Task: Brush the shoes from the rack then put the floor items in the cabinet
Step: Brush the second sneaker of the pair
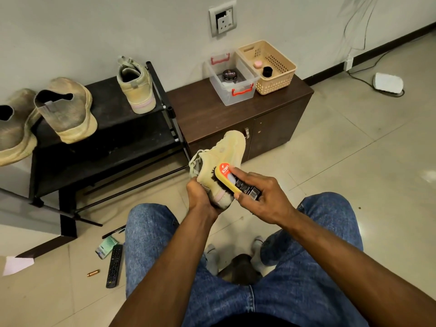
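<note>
A pale yellow sneaker [221, 159] is held at the centre of the frame, above a pair of denim-clad knees, its heel gripped from below by the left hand [200, 197] with fingers curled round it. A yellow-backed shoe brush [232, 180] is clamped in the right hand [264, 197], forefinger laid along its back, and its dark bristles are pressed against the side of the shoe.

A slip is judged the main risk: the shoe is supported at one end only, so a hard stroke could twist it out of the grip and drop it onto the tiles. Dust could also be flicked onto the jeans below. The second part of the task could be cut short, since small floor items are easily missed.

At the upper left, three more shoes are seen on a black shoe rack [113, 138]: a matching sneaker [136, 88] and two worn grey slip-ons [68, 109]. To the right of the rack, a low dark wood cabinet [271, 123] is set against a pale wall, its doors closed; a clear plastic box [232, 79] holding a polish tin and a beige basket [271, 67] are stood on top. On the beige tiled floor at the lower left, a remote control [114, 265], a pen [113, 232], a small green packet [106, 247] and a copper-coloured cylinder [93, 273] are left lying.
</note>
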